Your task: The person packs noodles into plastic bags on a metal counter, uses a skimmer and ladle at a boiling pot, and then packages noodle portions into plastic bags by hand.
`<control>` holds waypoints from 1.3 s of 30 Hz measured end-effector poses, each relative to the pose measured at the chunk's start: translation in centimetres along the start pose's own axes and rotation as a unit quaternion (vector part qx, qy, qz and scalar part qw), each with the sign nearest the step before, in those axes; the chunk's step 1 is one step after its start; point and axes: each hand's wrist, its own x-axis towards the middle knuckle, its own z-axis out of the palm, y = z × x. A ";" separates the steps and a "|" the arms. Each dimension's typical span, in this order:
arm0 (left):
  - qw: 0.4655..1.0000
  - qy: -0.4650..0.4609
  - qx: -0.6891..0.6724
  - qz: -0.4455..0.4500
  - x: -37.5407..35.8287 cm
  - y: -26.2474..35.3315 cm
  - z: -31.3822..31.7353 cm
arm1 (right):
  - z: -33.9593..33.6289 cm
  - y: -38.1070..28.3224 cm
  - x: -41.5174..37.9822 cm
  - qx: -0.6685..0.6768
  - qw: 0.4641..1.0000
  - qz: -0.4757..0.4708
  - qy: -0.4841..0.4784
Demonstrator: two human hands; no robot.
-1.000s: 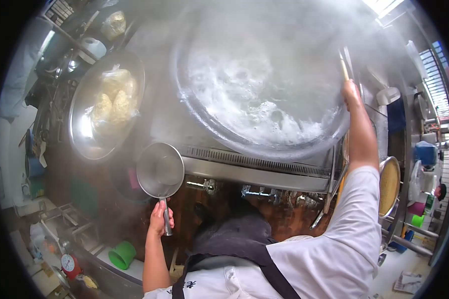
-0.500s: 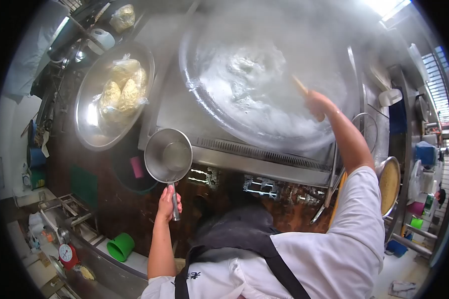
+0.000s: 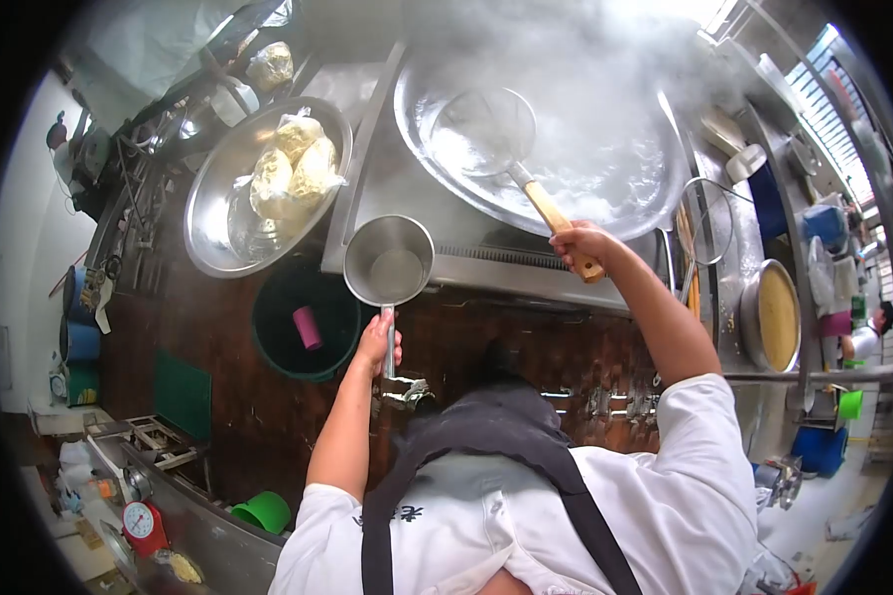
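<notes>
Skimmer [image 3: 484,134], round, wooden-handled, deep metal saucepan [image 3: 389,260]

In front of you, the steel stove [image 3: 392,174] shows a flat grey top with a slotted strip [image 3: 496,255] along the edge nearest you, and the wide, steaming wok [image 3: 419,134] sits in it. Below, your brown floor [image 3: 268,412] is dark and glossy with bright reflections, and the dark green tub [image 3: 271,339] stands on it near the stove's left corner. To your left, the steel basin [image 3: 208,223] carries clear bags [image 3: 293,174] of pale yellow food, bunched toward its stove side; whatever supports that basin is hard to make out.
</notes>
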 end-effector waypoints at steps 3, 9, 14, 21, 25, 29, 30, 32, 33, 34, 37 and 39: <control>1.000 -0.021 0.018 0.011 -0.1 0.0 -1.5 | 6.2 1.6 -5.0 -0.009 0.998 -0.049 0.027; 0.999 -0.035 0.023 0.000 -1.3 0.3 -3.0 | 20.7 9.1 -11.5 -0.233 0.940 -0.115 0.220; 0.998 -0.056 0.018 0.009 -1.3 -0.4 -3.6 | 21.9 21.5 -4.9 -0.485 0.799 -0.173 0.310; 0.999 -0.040 0.023 -0.002 -1.3 0.0 -2.8 | 21.8 22.6 -2.6 -0.484 0.804 -0.162 0.305; 0.999 -0.024 0.018 -0.016 -1.3 0.2 -2.3 | 20.4 15.8 -5.4 -0.365 0.833 -0.253 0.330; 1.000 -0.019 0.012 -0.001 -1.5 -0.1 -1.4 | 9.3 12.5 -4.1 -0.303 0.781 -0.300 0.457; 1.000 -0.017 0.017 -0.003 -1.5 -0.2 -1.1 | 4.4 11.7 -3.0 -0.261 0.781 -0.332 0.459; 1.000 -0.002 0.020 0.001 -1.6 -0.3 -0.5 | -6.2 10.5 -0.5 -0.272 0.766 -0.248 0.527; 1.000 0.003 0.018 -0.004 -1.7 -0.1 -0.1 | -8.4 7.3 -3.0 -0.313 0.756 -0.167 0.550; 1.000 0.009 0.016 -0.007 -1.8 0.1 0.2 | -12.0 5.8 -3.0 -0.322 0.756 -0.110 0.559; 1.000 0.022 0.011 -0.001 -1.7 -0.2 0.7 | -20.7 5.5 -2.4 -0.330 0.794 0.040 0.509; 1.000 0.023 -0.001 -0.004 -2.0 -0.2 1.1 | -18.5 5.6 -4.8 -0.279 0.854 0.091 0.429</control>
